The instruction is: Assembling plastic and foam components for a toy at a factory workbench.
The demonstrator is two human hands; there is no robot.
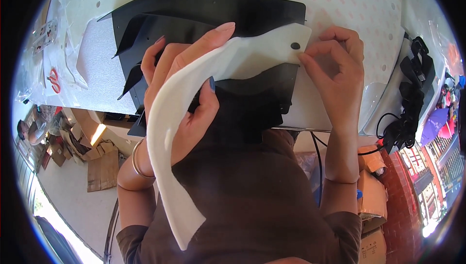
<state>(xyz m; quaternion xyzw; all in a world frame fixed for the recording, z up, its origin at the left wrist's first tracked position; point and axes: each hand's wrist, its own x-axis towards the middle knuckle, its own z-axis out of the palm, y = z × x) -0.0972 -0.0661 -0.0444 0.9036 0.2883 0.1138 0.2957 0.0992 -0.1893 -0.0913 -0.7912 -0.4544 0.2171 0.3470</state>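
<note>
A long, bendy white felt-like strip curves from the far right across my left hand and hangs down in front of my chest. My left hand grips it along its edges, thumb on the near side and fingers on the far side. With thumb and forefinger my right hand pinches the strip's right end, close to a dark round spot. Beneath the strip lie several overlapping black sheet panels with curved and notched edges. What the left hand's other fingers touch is partly hidden.
The panels lie on a pale, patterned table. Black cables and straps are heaped at its right edge. A red looped object and clear plastic bags are at the left. Cardboard boxes stand right; flattened cardboard lies left, near another person.
</note>
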